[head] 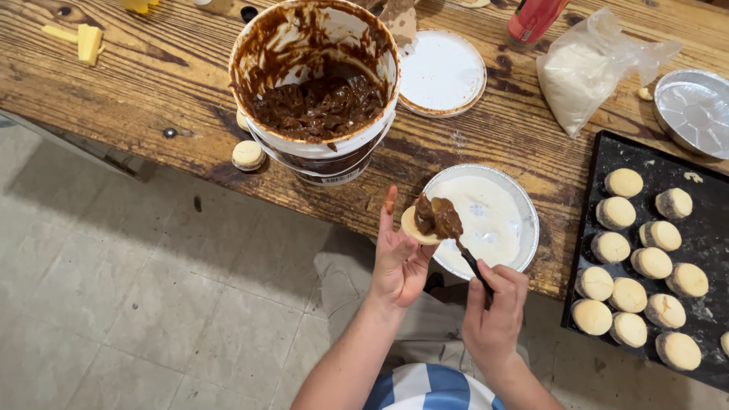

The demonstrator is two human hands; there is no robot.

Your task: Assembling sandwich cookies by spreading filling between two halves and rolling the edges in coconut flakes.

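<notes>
The left hand (400,262) cradles a round biscuit (416,225) on its fingertips, just off the worktop's (152,83) near edge. The right hand (495,311) grips a dark knife (474,266), pressing brown caramel spread (439,217) onto the biscuit, over a foil dish (524,220) of white powder.

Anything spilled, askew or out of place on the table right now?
Two round cookies lie loose on the wooden table beside the brown-smeared bucket, far from the rows on the black tray. Nothing looks spilled.

A clear bag of white powder (588,68) lies beside a white lid (443,72).
</notes>
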